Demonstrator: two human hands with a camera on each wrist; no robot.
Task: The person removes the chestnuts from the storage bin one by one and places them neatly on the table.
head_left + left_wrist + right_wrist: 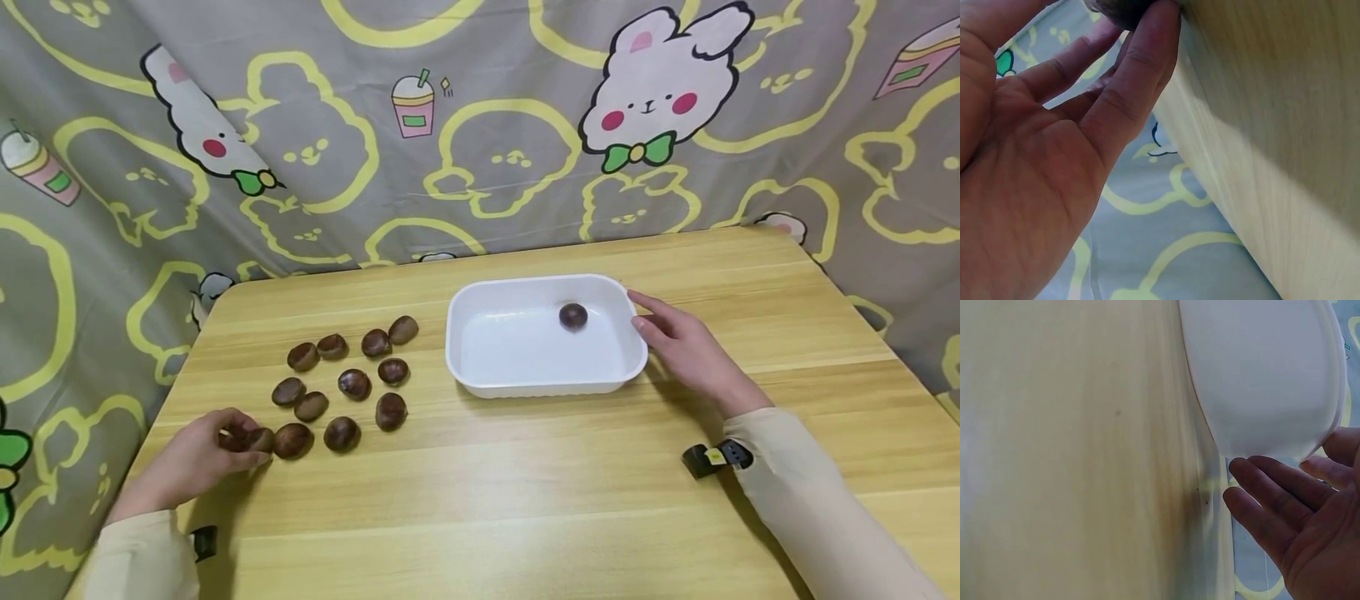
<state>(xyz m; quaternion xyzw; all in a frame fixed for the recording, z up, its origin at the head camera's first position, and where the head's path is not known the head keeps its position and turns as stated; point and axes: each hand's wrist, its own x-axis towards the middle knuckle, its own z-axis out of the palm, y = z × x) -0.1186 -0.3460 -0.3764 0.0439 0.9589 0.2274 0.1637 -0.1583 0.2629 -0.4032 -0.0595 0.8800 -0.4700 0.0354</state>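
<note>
At the left of the head view my left hand (202, 457) pinches a brown chestnut (260, 442) between thumb and fingers, just above or on the table; I cannot tell which. In the left wrist view that chestnut (1124, 11) shows only in part at the top edge. Several more chestnuts (354, 384) lie loose beside it. A white plastic tray (540, 389) stands right of them, with one chestnut (573, 316) inside. My right hand (686, 346) touches the tray's right end, its fingers (1266, 512) fairly straight against the outer wall.
Everything stands on a light wooden table (510, 500). A grey curtain (517, 192) with cartoon rabbits and yellow outlines hangs behind and at the sides. Dark straps with small devices (717, 457) are worn near both cuffs.
</note>
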